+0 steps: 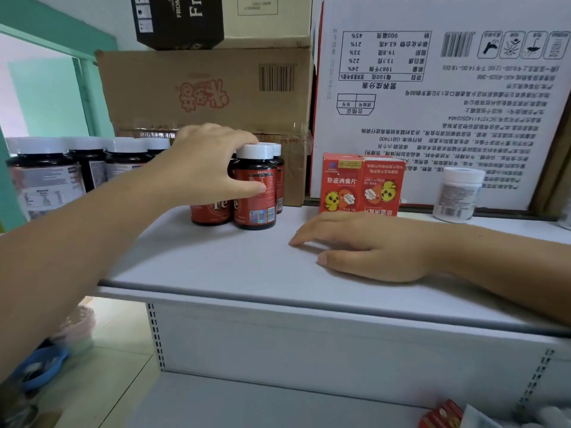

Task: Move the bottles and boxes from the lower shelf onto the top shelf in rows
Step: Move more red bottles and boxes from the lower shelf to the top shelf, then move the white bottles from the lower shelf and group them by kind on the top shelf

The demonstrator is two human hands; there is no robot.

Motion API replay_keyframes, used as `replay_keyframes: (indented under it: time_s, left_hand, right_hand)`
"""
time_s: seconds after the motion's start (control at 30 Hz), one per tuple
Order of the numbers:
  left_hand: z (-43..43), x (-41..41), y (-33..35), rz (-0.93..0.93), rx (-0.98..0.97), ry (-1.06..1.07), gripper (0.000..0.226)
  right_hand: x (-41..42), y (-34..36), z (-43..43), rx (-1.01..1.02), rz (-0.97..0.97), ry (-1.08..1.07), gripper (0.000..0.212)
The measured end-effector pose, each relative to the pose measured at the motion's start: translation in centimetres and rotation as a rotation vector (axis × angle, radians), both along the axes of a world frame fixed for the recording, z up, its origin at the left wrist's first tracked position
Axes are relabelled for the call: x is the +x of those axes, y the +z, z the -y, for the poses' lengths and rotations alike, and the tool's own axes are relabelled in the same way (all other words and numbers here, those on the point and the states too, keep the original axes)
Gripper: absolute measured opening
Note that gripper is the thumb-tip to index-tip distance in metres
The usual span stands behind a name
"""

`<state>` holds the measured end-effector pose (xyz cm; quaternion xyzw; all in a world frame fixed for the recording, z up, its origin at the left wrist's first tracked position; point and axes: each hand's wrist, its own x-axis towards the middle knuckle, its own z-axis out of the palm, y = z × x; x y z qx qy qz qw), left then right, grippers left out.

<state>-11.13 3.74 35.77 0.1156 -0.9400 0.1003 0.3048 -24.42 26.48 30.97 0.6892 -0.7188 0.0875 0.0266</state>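
Under the curled fingers of the left hand (204, 168), a red-labelled bottle (255, 188) with a white cap stands on the top shelf (216, 264). The fingertips hook over the cap and the thumb presses the label, so the hand grips it from above. Touching it, just behind and to the left of those fingers, stand other red bottles (210, 213) of the same kind in a tight cluster. The right hand (364, 248) lies flat on the shelf, fingers straight and close together, holding nothing. Just beyond its fingertips two red boxes (361, 183) stand side by side, with a white bottle (457, 194) farther right.

The task looks partly done. A group of bottles and a pair of boxes are up, and the gripped bottle seems to be at its place in the row. Well below the right wrist, at least one small red box (441, 415) lies on the lower shelf (278, 403), so more remains to be carried up. Most of that shelf is out of view.
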Motion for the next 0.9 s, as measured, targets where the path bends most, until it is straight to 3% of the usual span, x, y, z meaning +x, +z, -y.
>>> replay_keyframes:
  time_s: [0.1,0.2,0.33,0.43,0.7,0.9]
  left_hand:
    - [-0.7,0.9,0.5,-0.057,-0.115,0.018,0.085]
    - [-3.2,2.6,0.1,-0.087,-0.228,-0.062,0.069]
    - [-6.8,3.8,-1.7,0.205,-0.098,-0.126,0.040]
    - [-9.8,4.4,-2.8,0.338,-0.094,-0.107,0.044]
    - [-19.7,5.3,-5.3,0.288,-0.038,-0.287,0.050]
    - [-27.6,6.1,-10.1,0.128,-0.040,-0.507,0.054]
  right_hand:
    - [-0.3,1.0,-1.0,0.038,-0.067,-0.076,0.040]
    - [-0.5,2.4,-3.6,0.053,-0.121,-0.145,0.042]
    - [0.6,3.2,-8.8,0.089,-0.216,-0.257,0.043]
    - [1.4,2.6,-13.4,0.044,-0.219,-0.350,0.046]
    - [4.5,0.1,-26.8,-0.039,-0.252,-0.484,0.044]
    - [7.2,-3.9,-34.6,0.003,-0.211,-0.575,0.047]
